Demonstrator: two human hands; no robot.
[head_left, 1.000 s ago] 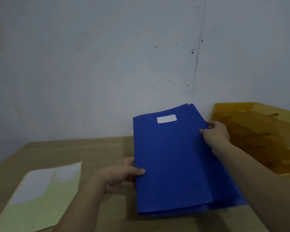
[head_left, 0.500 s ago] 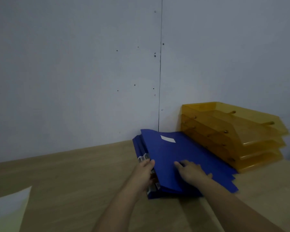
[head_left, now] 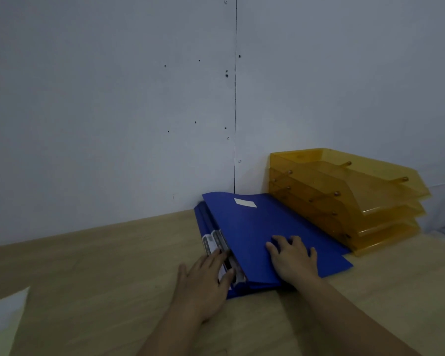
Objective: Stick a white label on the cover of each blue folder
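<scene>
The labelled folder (head_left: 267, 235), held up a second ago, now lies on the pile (head_left: 211, 235) at lower centre; left hand (head_left: 206, 276) and right hand (head_left: 292, 260) press flat, open. Another folder comes next.

The blue folders (head_left: 254, 235) lie in a flat stack on the desk (head_left: 113, 265), far end close to the wall, right edge just beside the yellow trays (head_left: 344, 196). The top folder (head_left: 280, 227) sits closed, cover up, skewed so its right corner juts past the ones beneath. A white label (head_left: 245, 202) (small, rectangular) is stuck near the cover's far end. Along the stack's left edge, spines show with printed stickers (head_left: 208, 244). A pale label sheet (head_left: 3, 317) lies at the desk's left edge, well apart.
</scene>
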